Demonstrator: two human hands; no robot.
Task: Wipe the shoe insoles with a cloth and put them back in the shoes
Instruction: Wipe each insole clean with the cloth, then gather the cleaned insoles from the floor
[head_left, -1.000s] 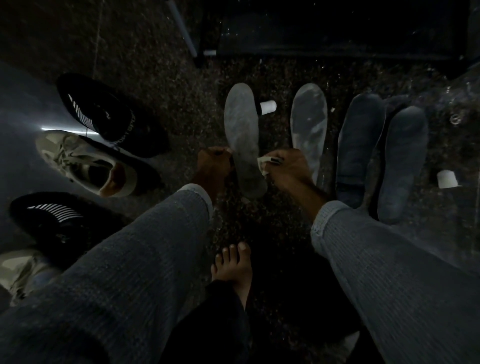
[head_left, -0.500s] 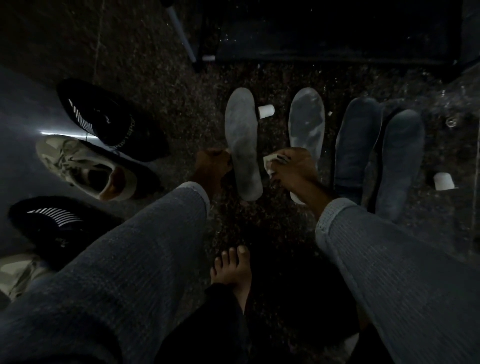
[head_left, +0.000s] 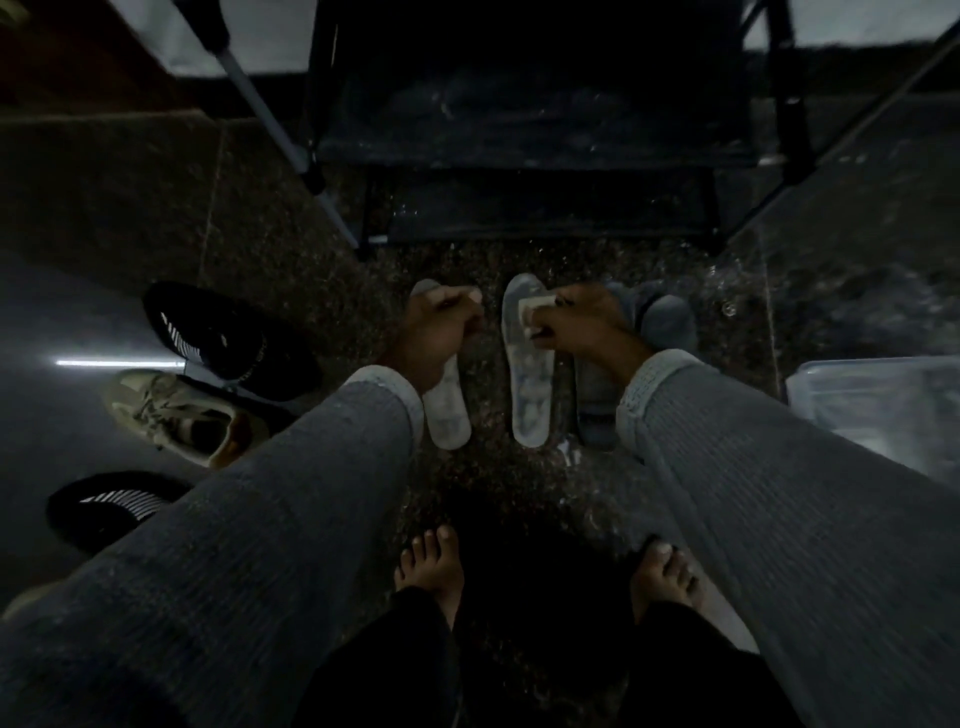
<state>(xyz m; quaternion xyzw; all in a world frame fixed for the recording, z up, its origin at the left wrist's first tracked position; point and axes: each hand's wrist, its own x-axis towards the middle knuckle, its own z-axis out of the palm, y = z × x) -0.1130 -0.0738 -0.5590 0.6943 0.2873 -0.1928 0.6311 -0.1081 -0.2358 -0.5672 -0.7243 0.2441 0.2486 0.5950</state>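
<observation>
On the speckled floor (head_left: 467, 270) near centre, the right hand (head_left: 587, 322) pinches a folded cloth (head_left: 532, 314) against the toe end of one pale insole (head_left: 530, 400). At nine o'clock of it, the left hand (head_left: 436, 332) curls its fingers on a second insole (head_left: 447, 410); shoes (head_left: 228, 332) lie well apart at nine o'clock.

Grey ribbed knit sleeves (head_left: 291, 499) with paler cuffs, black trousers (head_left: 384, 670), bare feet (head_left: 434, 566)

A single head-worn wide-angle camera looks steeply down from above the person's bare feet (head_left: 431, 569) onto the dark speckled floor (head_left: 483, 467). It faces forward toward a black rack (head_left: 540, 150) beyond the feet, with strong bending at the picture's edges.
</observation>
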